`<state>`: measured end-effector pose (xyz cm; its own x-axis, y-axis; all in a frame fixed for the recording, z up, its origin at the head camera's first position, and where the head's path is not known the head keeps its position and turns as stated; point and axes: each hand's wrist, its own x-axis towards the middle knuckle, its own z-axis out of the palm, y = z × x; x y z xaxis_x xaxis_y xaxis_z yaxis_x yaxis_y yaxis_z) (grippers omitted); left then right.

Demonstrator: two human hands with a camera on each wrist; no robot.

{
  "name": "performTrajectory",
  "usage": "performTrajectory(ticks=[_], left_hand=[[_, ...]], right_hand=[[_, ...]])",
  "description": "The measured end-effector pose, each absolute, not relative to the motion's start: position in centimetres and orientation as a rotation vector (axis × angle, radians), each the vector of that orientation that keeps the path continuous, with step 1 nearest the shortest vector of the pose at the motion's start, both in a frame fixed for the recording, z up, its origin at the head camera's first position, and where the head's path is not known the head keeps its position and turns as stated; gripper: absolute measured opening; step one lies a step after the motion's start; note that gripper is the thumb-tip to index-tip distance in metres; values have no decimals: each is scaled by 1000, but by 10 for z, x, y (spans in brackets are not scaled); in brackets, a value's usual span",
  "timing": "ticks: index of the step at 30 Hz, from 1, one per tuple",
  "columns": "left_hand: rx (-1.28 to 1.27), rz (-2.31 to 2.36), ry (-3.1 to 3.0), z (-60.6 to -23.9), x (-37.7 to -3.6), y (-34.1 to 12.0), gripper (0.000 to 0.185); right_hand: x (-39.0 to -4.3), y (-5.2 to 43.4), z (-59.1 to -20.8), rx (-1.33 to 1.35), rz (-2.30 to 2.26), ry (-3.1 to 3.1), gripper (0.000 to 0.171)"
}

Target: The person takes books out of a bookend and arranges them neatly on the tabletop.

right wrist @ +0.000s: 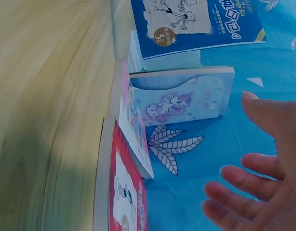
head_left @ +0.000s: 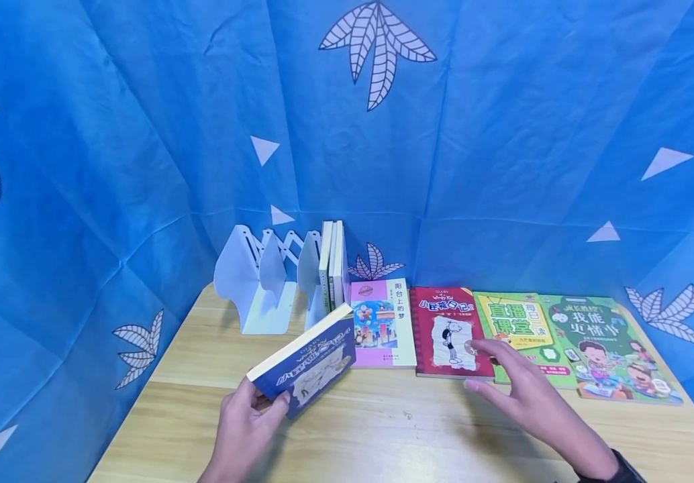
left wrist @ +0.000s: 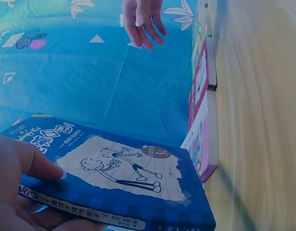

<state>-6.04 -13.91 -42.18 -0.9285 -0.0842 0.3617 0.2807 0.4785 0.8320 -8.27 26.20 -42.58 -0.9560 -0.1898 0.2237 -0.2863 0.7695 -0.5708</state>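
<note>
My left hand (head_left: 244, 426) grips a blue paperback book (head_left: 323, 369), raised and tilted above the table, its thumb on the cover and its fingers underneath. The cover bears a torn-paper drawing of two cartoon figures, clear in the left wrist view. My right hand (head_left: 522, 392) holds nothing; its thumb and fingers are spread apart near the lower right corner of a red book (head_left: 428, 335) lying flat. Left of that lies a pink-and-white book (head_left: 406, 329). Behind the blue book stands a white expandable bookend (head_left: 232, 272), with several upright books (head_left: 331, 268) at its right end.
Right of the red book, a green-and-yellow book (head_left: 519, 325) and a larger green book (head_left: 609, 355) lie flat in the row. The wooden table (head_left: 383, 429) is backed by a blue cloth (head_left: 504, 134) with leaf and triangle prints.
</note>
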Motion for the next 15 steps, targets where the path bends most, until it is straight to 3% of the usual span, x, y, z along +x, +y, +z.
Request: performTrajectory(ticks=[15], left_hand=[[-322,-1525,-2316,-418,-56,-132,38]], right_hand=[[-78,252,-426,423,887,-2787,64]])
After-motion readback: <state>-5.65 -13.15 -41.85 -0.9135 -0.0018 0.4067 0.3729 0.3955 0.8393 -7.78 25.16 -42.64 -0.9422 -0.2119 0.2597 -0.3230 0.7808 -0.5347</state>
